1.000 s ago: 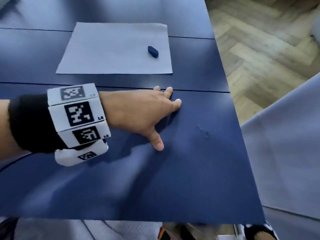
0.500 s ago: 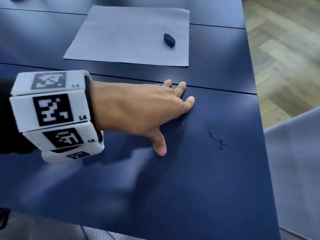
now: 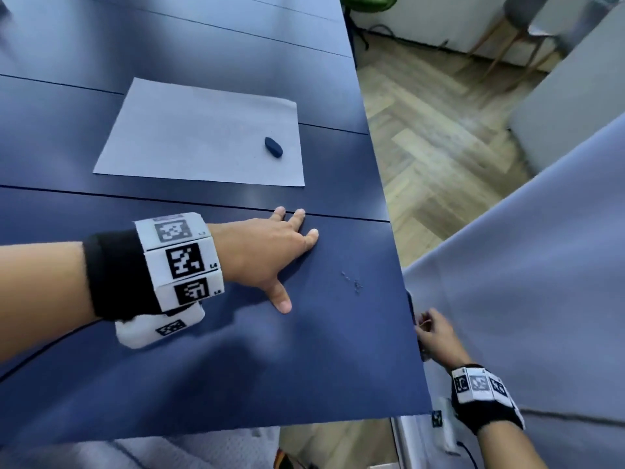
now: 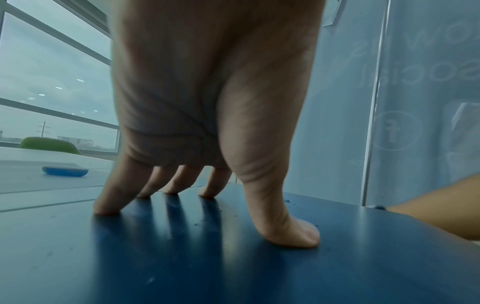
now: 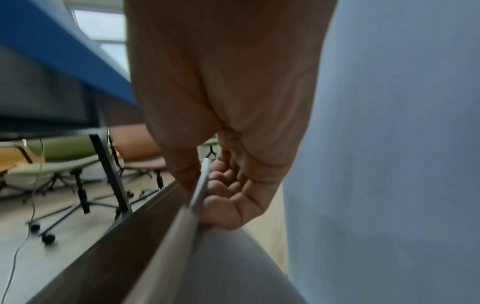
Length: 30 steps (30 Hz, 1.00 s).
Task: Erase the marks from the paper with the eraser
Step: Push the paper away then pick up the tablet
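A grey sheet of paper point(image 3: 196, 137) lies on the dark blue table point(image 3: 236, 384), and I see no marks on it from here. The small dark blue eraser point(image 3: 273, 147) rests on the paper near its right edge, free of both hands; the left wrist view shows the eraser point(image 4: 64, 171) at far left. My left hand point(image 3: 287, 262) lies flat on the table in front of the paper, fingers spread and straight, holding nothing. My right hand point(image 3: 431, 333) is off the table's right edge, fingers curled round the thin edge of a grey panel point(image 5: 202, 185).
A little heap of dark eraser crumbs point(image 3: 351, 282) sits on the table right of my left thumb. The tall grey panel point(image 3: 524, 265) stands close along the table's right side. Wooden floor and chair legs point(image 3: 500, 49) lie beyond.
My left hand has stayed flat on the same spot. The view has swung, and my right hand has come into sight at the table's right edge.
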Available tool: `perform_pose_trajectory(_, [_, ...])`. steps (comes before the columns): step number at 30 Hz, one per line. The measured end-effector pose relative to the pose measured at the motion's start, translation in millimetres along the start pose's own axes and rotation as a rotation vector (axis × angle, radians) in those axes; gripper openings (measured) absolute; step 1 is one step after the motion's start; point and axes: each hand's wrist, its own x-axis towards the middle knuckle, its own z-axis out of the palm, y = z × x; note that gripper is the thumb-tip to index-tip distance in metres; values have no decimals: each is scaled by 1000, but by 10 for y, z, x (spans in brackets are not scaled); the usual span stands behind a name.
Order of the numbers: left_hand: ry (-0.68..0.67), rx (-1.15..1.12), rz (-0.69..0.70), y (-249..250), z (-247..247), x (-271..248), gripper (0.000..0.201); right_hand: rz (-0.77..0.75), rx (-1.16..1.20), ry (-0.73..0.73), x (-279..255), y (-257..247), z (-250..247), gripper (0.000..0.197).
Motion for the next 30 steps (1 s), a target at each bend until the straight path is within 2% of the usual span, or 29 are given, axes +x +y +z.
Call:
perform_pose_trajectory(3, [34,-74,40,-50,-48,-60,118,-108,-68,232,-286,-420,-433,19])
perform_pose_trajectory(6, [86,-197,41,-224,-60,-207,108,-196,-127,362,-482,-703,-716,14])
perform_pose_trajectory(10, [153,-259,-154,-583,186,-663,115,-266,-227,507,-692,-969,-993,20])
perform_pose_trajectory(13, [149,-269,-346,-762,489,-953,125,-261,-279,548,-830,-1088,-1092,29])
perform_pose_trajectory(16, [87,-324,-387,-655,745,-1013,138,-253,-338,563,-919,-1164,-1136,20])
perform_pose_trajectory(19, [126,-318,-346,-360,839,-853,127,-270,-385,581,-992,-1233,-1166,14])
perform_pose_trajectory(26, [205,-343,-151,627,542,-81,121,-282,-421,601,-1128,-1331,-1208,7])
perform_pose_trajectory(28, [201,-359,-37,1062,435,112,121,-255,-416,601,-1136,-1363,-1211,7])
perform_pose_trajectory(30, [173,-420,160,1504,313,254,119,-239,-412,598,-1142,-1376,-1207,7])
